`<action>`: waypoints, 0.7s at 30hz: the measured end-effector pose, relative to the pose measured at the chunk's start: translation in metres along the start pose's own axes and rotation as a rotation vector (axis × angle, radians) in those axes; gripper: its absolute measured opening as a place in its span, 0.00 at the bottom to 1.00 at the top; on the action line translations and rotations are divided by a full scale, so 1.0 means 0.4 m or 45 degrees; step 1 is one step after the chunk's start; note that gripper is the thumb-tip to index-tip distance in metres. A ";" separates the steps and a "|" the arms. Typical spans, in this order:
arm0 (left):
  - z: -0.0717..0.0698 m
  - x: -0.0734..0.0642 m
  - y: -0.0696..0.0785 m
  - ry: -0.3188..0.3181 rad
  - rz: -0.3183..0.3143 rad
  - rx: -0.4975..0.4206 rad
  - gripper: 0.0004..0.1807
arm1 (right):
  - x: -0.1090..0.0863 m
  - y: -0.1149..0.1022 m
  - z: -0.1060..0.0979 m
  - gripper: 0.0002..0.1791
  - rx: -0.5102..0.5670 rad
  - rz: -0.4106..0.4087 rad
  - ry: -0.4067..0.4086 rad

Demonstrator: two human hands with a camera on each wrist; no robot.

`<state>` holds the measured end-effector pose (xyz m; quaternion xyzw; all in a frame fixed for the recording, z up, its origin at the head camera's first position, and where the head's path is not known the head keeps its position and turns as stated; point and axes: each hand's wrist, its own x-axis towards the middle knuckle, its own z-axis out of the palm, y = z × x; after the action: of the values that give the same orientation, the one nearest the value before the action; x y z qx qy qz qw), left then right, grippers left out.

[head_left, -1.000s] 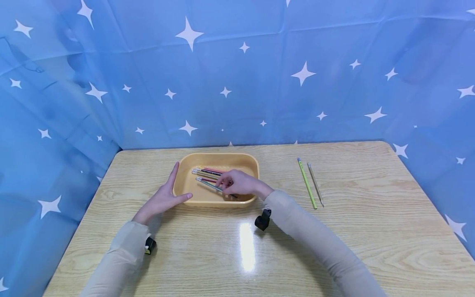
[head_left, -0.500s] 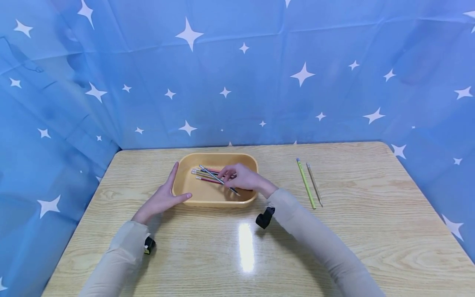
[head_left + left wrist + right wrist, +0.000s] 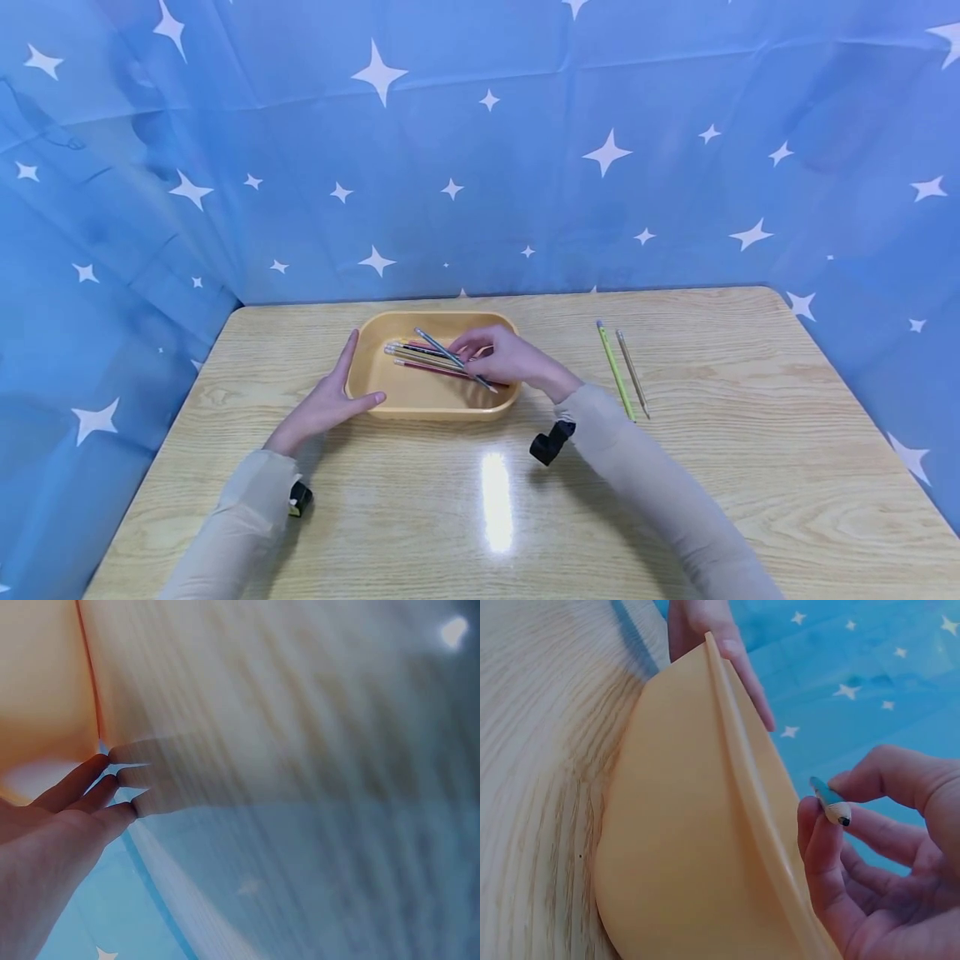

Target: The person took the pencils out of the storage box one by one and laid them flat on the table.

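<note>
A pale orange plastic tray stands toward the back of the table, with several pencils lying in it, eraser ends to the left. Over these my right hand pinches a blue pencil between thumb and fingers, its sharpened tip toward me. The right wrist view shows that pencil nearly end-on above the tray's rim. At the tray's left end is my left hand, fingers straight along the outside and thumb at the near rim. In the left wrist view its fingertips are low by the tabletop.
To the right of the tray, a lime-green pencil and a gold-brown pencil lie side by side on the wooden table. A blue curtain with white stars hangs behind and at the sides.
My right hand has lifted the blue pencil off the others in the tray and shifted slightly right, turning it more steeply across them. The left hand has stayed at the tray's end.
</note>
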<state>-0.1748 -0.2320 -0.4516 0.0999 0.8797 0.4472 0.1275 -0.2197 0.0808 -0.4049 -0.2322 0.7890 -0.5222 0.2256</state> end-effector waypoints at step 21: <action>0.000 -0.004 0.000 0.001 0.020 -0.029 0.60 | -0.100 0.022 -0.080 0.19 0.039 -0.020 0.070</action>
<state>-0.1731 -0.2324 -0.4514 0.1052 0.8737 0.4582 0.1247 -0.2085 0.1308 -0.3973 -0.2203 0.7850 -0.5422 0.2033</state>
